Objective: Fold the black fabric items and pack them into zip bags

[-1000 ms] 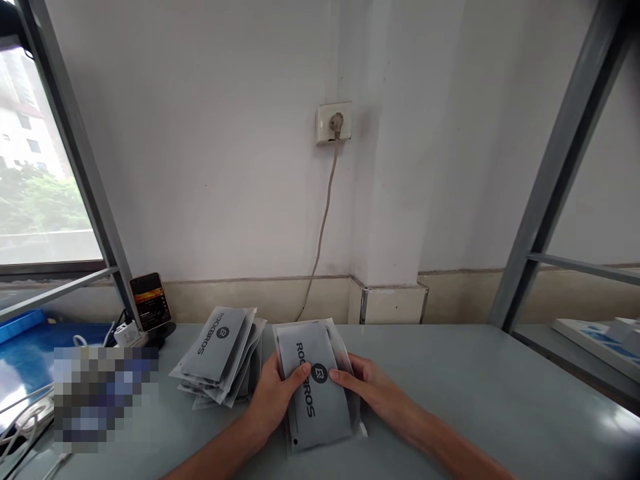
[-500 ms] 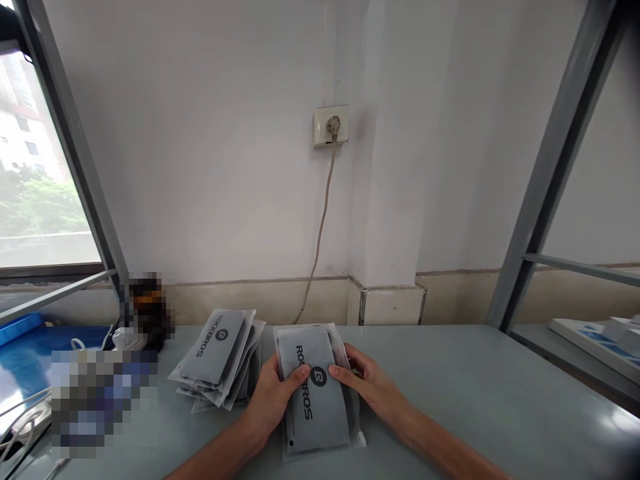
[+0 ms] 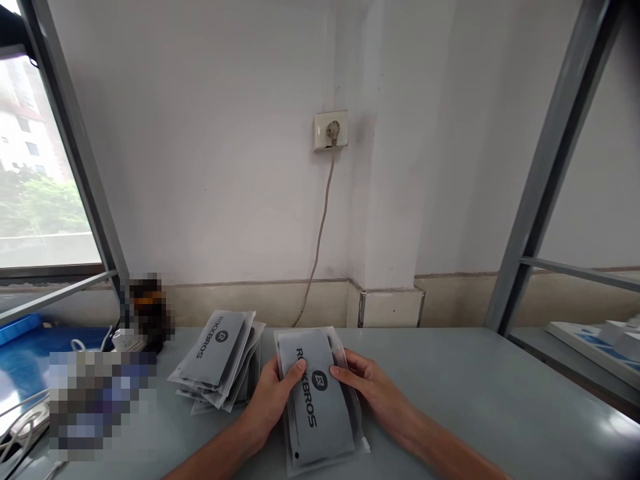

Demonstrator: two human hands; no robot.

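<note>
A grey ROCKBROS package in a clear frosted bag (image 3: pixel 325 427) is held between both hands above the near part of the grey table. My left hand (image 3: pixel 273 393) grips its left side, with the thumb lying on the front over the lettering. On the right side, my right hand (image 3: pixel 367 380) has its thumb by the round logo and its fingers behind the bag. To the left of my left hand lies a loose stack of similar bagged packages (image 3: pixel 217 353), the top one showing the same logo.
The grey table (image 3: pixel 450 380) meets a wall with a socket (image 3: pixel 331 131) and a hanging cable. Metal posts rise at both sides. Blue items, cables and blurred objects lie at the left; a white and blue box (image 3: pixel 595 347) is at the far right.
The held package's lower end has moved slightly down and to the right, and my left thumb has slid a little up its face. Both hands keep their hold.
</note>
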